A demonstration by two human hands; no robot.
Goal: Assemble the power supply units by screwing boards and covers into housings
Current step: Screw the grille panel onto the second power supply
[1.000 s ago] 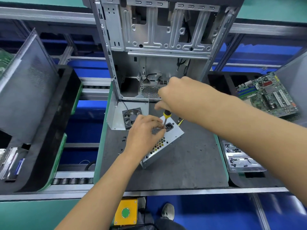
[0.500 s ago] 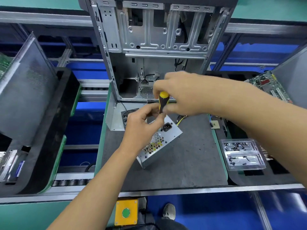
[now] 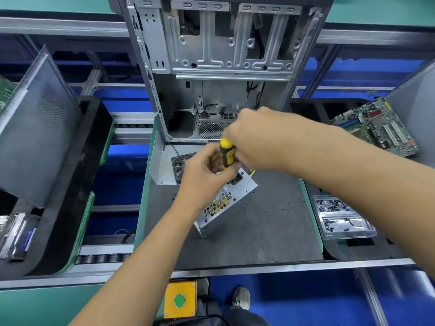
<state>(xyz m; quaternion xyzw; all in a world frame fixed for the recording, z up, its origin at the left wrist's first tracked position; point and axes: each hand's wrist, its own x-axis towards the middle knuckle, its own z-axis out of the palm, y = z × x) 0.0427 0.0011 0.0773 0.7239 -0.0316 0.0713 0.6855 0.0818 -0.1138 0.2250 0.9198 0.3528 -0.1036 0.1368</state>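
Yellow-and-black screwdriver [image 3: 226, 153], silver honeycomb-perforated power supply [image 3: 227, 203], grey mat [image 3: 270, 227].

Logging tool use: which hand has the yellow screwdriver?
The right hand grips the screwdriver; the left hand rests on the power supply.

Illumination bright and even, from overhead; shadows soft and short. Mild glare on the bare silver metal computer chassis [image 3: 226, 43] at upper centre. Strong wide-angle distortion bends rails at the frame edges. Centre sharp; slight softness towards lower corners.
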